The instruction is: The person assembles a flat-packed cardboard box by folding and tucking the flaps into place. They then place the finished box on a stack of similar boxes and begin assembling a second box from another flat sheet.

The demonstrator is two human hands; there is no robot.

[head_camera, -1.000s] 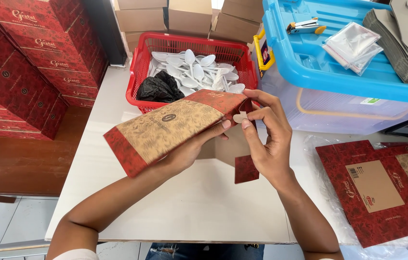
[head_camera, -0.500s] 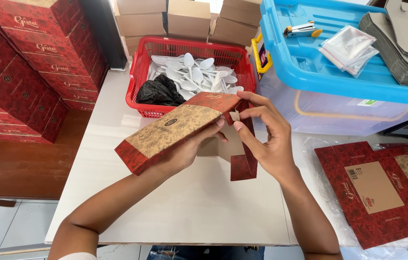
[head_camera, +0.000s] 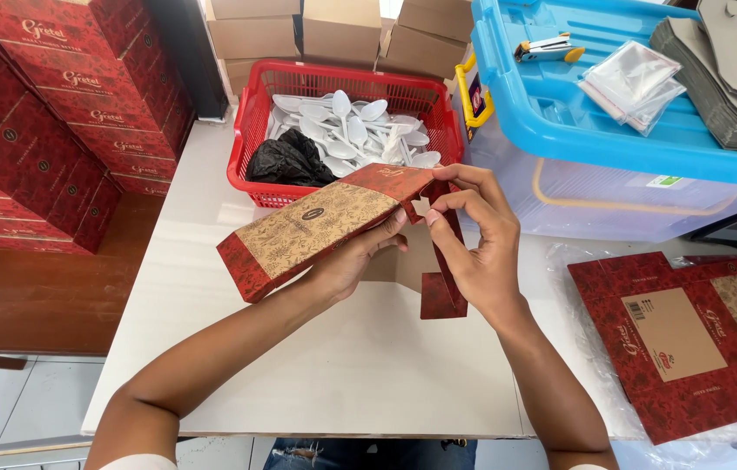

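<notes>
A long red and gold patterned carton (head_camera: 316, 228) is held tilted above the white table (head_camera: 351, 365). My left hand (head_camera: 353, 259) supports it from underneath near its right end. My right hand (head_camera: 473, 242) pinches the red end flaps (head_camera: 442, 261) at the carton's open right end; one flap hangs down toward the table. The carton's far end points down to the left.
A red basket (head_camera: 251, 148) behind holds white plastic spoons (head_camera: 360, 130) and a black bag (head_camera: 286, 161). A blue-lidded clear bin (head_camera: 612, 130) stands right, flat red carton blanks (head_camera: 690, 339) lie in plastic at right. Stacked red boxes (head_camera: 46, 113) fill the left; brown cartons (head_camera: 342, 30) at back.
The carton has swung lower and closer to level. My right hand has moved from the top edge to the end flaps, which now hang open and unfolded.
</notes>
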